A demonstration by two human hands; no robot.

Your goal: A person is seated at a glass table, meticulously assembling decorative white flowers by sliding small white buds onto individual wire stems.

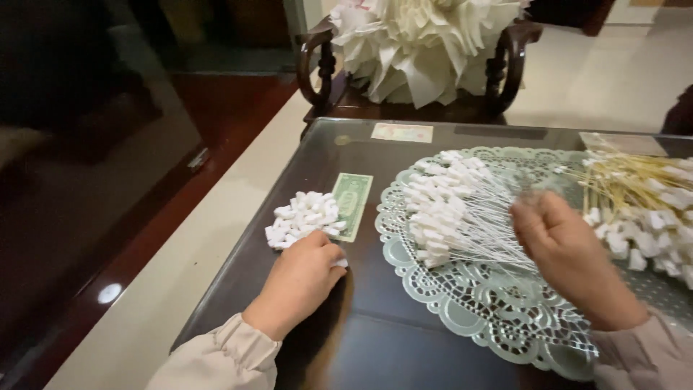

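My left hand (299, 280) rests on the dark glass table, fingers curled at the near edge of a small heap of white cubes (303, 217), pinching one cube at its fingertips. My right hand (559, 249) hovers over a pale green lace doily (462, 303), fingers closed around the near ends of thin white sticks. A fan of those white sticks tipped with white cubes (444, 206) lies on the doily, to the left of this hand.
A green banknote (352, 202) lies under the glass beside the cube heap. Yellow sticks with white cubes (639, 195) are piled at the right. A dark wooden chair (317, 68) holding a large white folded-paper ball (422, 43) stands behind the table.
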